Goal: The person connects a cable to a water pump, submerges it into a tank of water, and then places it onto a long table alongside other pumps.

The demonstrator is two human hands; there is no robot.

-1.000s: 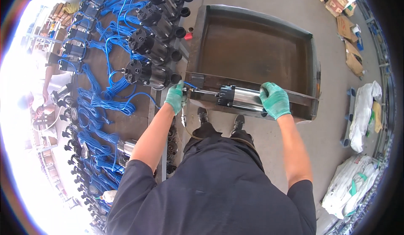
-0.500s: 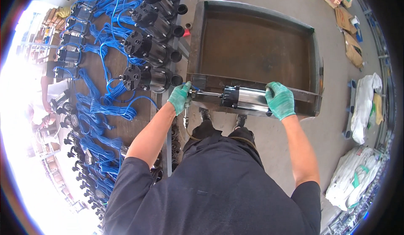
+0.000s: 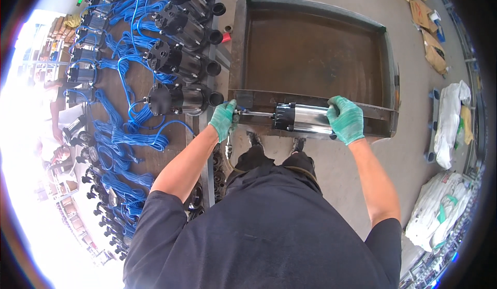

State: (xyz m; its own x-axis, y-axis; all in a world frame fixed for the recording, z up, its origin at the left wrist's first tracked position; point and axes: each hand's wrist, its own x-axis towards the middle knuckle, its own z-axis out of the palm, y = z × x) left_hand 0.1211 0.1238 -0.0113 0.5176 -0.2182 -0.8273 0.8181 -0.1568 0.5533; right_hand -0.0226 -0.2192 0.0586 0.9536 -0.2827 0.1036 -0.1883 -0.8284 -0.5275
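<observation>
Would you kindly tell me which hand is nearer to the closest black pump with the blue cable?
Left. The left hand grips the shaft end just right of that black pump; the right hand holds the steel cylinder further right, over the metal tray.

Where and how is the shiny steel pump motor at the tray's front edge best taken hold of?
Probably at both ends, from above: the steel pump motor lies lengthwise along the tray rim. The right hand wraps its smooth body and the left hand takes the thin shaft end.
</observation>
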